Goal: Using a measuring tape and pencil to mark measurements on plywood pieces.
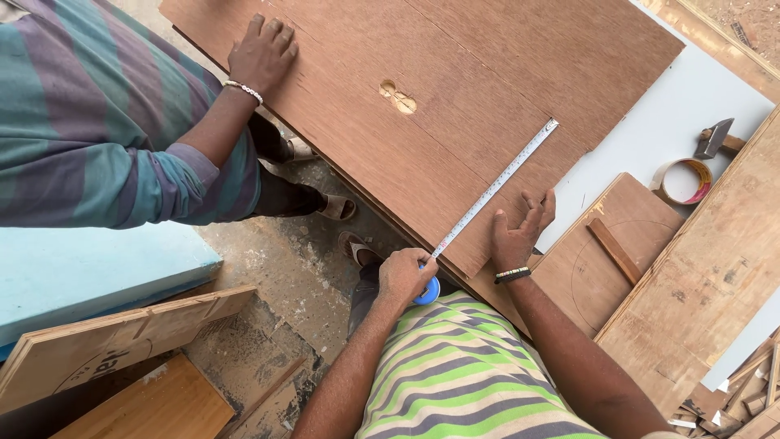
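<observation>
Left hand (404,276) clenched the blue tape measure (428,290), blade run far-right across the plywood sheet (455,106); right hand (516,238) lay released, pinning it; a co-worker's hand (262,53) steadied the far-left edge.

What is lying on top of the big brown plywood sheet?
On the plywood sheet: an extended tape measure, the wearer's right hand pressed flat, and another person's hand. Whatever lies beneath those hands is covered.

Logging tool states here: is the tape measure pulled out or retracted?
Pulled out. Its blade lies across the plywood sheet, the case in the left hand.
</observation>
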